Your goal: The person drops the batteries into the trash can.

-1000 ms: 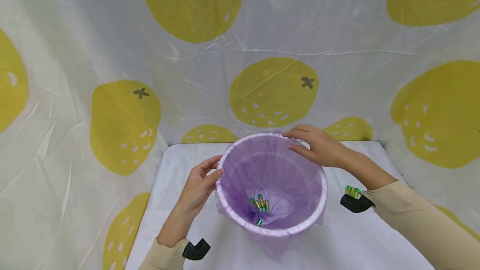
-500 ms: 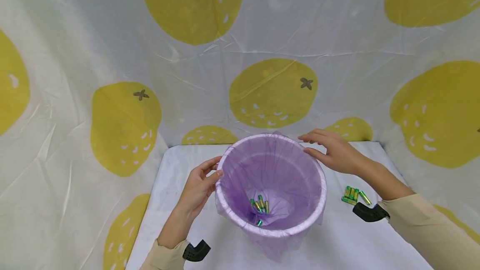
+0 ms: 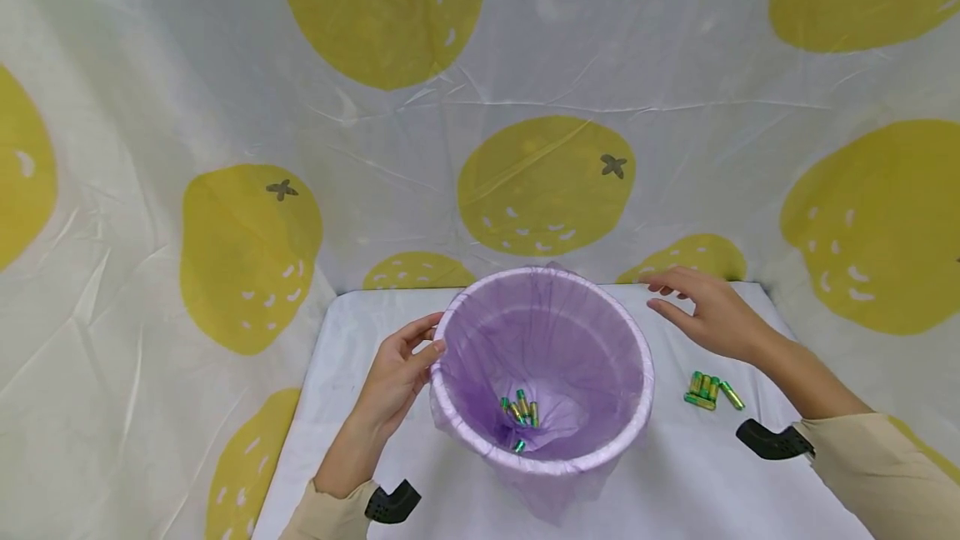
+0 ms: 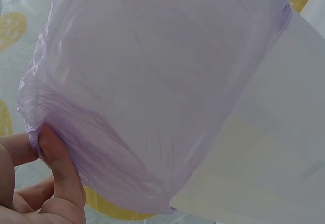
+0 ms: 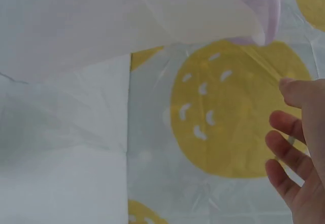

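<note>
- A white bin (image 3: 480,440) lined with a purple bag (image 3: 547,340) is seen standing on the white table (image 3: 360,332), between the 2 hands.
- The left hand (image 3: 393,377) is held against the bin's left rim; the thumb (image 4: 58,168) is pressed onto the bag-covered rim, and the other fingers are curled loosely just outside it.
- In the left wrist view the bag's purple film is seen folded over the rim, directly beside the thumb tip.
- The right hand (image 3: 716,319) is held apart from the bin, to the right of its far rim; the fingers (image 5: 284,153) are spread and relaxed, and nothing is gripped.
- A small cluster of green-and-gold batteries (image 3: 708,390) is seen lying on the table just below the right hand's palm, near the bin's right side.
- More batteries (image 3: 519,415) are seen at the bottom of the bag, well below both sets of fingers.
</note>
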Motion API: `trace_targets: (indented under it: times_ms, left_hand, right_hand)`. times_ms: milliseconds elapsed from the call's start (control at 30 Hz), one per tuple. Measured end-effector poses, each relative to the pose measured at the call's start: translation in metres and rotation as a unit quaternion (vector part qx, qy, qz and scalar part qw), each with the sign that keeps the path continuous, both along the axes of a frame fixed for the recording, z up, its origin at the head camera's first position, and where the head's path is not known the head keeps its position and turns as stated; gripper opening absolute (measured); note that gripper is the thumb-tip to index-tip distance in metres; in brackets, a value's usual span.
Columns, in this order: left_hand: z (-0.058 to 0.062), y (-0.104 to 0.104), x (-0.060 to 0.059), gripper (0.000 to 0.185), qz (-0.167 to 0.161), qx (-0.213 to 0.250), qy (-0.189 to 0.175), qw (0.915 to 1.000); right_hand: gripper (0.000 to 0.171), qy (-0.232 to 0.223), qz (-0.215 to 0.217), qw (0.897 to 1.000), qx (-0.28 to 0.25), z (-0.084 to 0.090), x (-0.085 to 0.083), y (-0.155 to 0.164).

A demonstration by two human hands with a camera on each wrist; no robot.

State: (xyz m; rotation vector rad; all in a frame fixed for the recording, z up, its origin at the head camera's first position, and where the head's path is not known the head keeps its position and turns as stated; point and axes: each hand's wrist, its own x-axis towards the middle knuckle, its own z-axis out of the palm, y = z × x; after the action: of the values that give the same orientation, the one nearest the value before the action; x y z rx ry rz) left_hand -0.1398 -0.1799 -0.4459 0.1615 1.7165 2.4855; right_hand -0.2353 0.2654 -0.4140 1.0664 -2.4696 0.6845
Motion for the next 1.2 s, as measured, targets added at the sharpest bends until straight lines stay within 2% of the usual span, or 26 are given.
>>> trace_targets:
  times_ms: [333, 600, 967, 1200]
  left_hand:
    - [0.0, -0.001, -0.001, 0.052, 0.003, -0.002, 0.0, 1.0]
    - [0.001, -0.002, -0.002, 0.052, 0.008, 0.006, -0.001, 1.0]
    - [0.0, 0.0, -0.002, 0.052, 0.003, 0.002, -0.004, 1.0]
    - [0.001, 0.001, -0.001, 0.052, 0.002, 0.007, -0.008, 0.9999]
  right_hand:
    - [0.04, -0.005, -0.057, 0.998, -0.011, -0.023, 0.003, 0.034]
    - [0.032, -0.03, -0.097, 0.995, -0.025, -0.045, -0.001, 0.053]
    - [0.033, -0.087, -0.155, 0.984, -0.01, -0.08, 0.01, 0.085]
    - [0.031, -0.095, -0.176, 0.98, -0.008, -0.102, 0.015, 0.101]
